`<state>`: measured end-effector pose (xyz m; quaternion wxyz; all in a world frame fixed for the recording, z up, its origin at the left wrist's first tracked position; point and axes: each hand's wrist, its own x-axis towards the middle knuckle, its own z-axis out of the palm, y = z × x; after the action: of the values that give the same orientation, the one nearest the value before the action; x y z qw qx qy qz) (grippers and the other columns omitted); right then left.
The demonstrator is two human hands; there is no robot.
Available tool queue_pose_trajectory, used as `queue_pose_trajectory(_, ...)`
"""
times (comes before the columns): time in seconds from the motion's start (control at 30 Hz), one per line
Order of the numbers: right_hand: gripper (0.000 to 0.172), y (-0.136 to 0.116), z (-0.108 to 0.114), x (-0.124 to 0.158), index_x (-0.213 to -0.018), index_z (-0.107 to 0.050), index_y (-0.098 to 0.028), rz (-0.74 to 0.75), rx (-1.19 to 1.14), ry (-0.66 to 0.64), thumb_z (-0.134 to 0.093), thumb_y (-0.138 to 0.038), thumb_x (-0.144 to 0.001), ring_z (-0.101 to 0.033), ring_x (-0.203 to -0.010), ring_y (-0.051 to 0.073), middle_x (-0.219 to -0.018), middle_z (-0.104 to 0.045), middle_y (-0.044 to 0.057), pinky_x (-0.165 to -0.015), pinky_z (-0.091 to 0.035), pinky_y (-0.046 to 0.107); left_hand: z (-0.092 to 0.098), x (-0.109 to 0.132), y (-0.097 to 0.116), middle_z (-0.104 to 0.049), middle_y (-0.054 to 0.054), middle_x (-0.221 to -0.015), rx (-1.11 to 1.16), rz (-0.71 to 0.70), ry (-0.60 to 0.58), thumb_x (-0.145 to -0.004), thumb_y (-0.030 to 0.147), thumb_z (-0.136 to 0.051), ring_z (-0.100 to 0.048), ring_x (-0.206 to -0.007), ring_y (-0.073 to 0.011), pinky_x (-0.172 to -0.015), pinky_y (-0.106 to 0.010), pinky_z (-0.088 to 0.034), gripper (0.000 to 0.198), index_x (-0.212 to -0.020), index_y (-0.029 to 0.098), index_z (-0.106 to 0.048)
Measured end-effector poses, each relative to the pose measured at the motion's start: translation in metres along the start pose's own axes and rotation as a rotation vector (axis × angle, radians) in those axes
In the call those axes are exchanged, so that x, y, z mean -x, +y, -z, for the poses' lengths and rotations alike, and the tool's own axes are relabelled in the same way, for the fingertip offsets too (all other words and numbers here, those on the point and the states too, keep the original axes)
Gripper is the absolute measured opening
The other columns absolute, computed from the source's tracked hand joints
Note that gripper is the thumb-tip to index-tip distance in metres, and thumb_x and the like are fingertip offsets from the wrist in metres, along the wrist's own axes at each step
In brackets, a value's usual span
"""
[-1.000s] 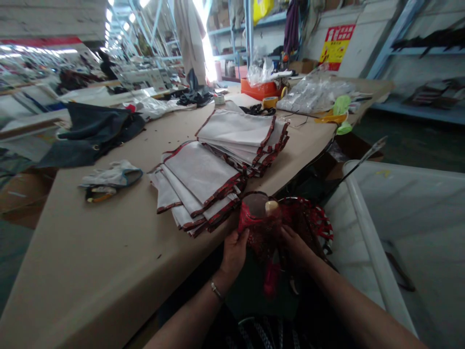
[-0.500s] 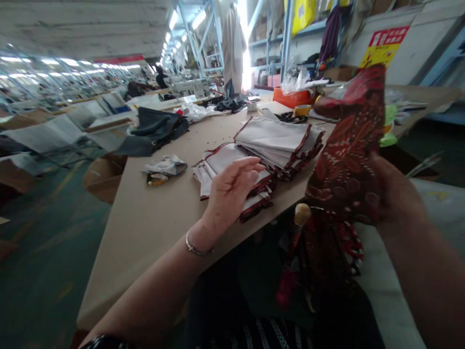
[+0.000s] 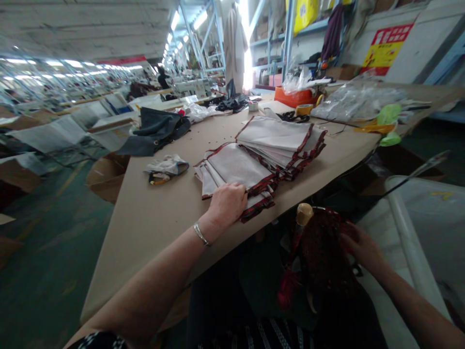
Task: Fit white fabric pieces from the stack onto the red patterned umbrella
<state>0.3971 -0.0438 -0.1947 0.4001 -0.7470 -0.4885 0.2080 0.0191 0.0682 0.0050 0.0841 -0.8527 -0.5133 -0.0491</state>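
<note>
At the left, on the worktop (image 3: 145,232), a dark folded cloth (image 3: 160,128) lies well beyond the left fingers and to their left. Nearer, but apart from these fingers, there is a pale bundle with blue edge (image 3: 170,166).

Next comes the left hand (image 3: 228,202). Its fingers are bent over the near-left border of the front stack (image 3: 240,167) of whitish pieces with dark red edging; whether they pinch a piece or only rest there, I cannot tell. This stack begins at the fingertips and extends forward of them. Its long axis seems to run from far left to near right. The left hand is clearly the nearer one; the right is well apart. The rear stack (image 3: 274,138) lies farther ahead and to the right of the left fingers.

Between both hands, below the worktop's edge, a pale knob (image 3: 304,212) stands just beside a dark red cloth (image 3: 323,252). The right hand (image 3: 363,245) touches this cloth's right side; its grip is too dark to judge. Right of those fingers is a white bin (image 3: 404,225).
</note>
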Motion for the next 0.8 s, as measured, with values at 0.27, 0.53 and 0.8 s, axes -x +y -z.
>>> queue_pose_trajectory(0.27, 0.018, -0.195, 0.004, 0.010, -0.098, -0.063, -0.021, 0.613, -0.079, 0.050, -0.052, -0.033, -0.089, -0.064, -0.088, 0.019, -0.095, -0.068, 0.007, -0.083, -0.051, 0.033, -0.003, 0.001, 0.001, -0.068, -0.012, -0.088, -0.028, -0.032, -0.017, -0.093, 0.019, -0.038, -0.067, -0.083, -0.0257, -0.069, -0.034, -0.049, 0.025, -0.094, 0.013, -0.062)
queue_pose_trajectory(0.53, 0.017, -0.280, -0.044, 0.012, -0.102, -0.063, -0.018, 1.010, 0.021, -0.122, -0.049, -0.021, -0.093, -0.056, -0.099, 0.019, -0.101, -0.064, 0.008, -0.090, -0.047, 0.034, 0.003, 0.007, -0.007, -0.066, -0.009, -0.083, -0.033, -0.028, 0.084, -0.090, 0.013, -0.041, -0.066, -0.078, -0.0236, -0.064, -0.031, -0.047, 0.022, -0.088, 0.015, -0.063)
queue_pose_trajectory(0.8, 0.026, -0.330, -0.080, 0.000, -0.109, -0.063, -0.017, 1.045, 0.598, -0.212, -0.049, -0.017, -0.088, -0.055, -0.105, 0.027, -0.109, -0.064, 0.010, -0.090, -0.042, 0.040, 0.023, 0.047, 0.000, -0.064, -0.007, -0.082, 0.071, -0.033, 0.261, -0.086, 0.013, -0.045, -0.060, -0.079, -0.0210, -0.073, -0.032, -0.046, 0.017, -0.085, 0.018, -0.062)
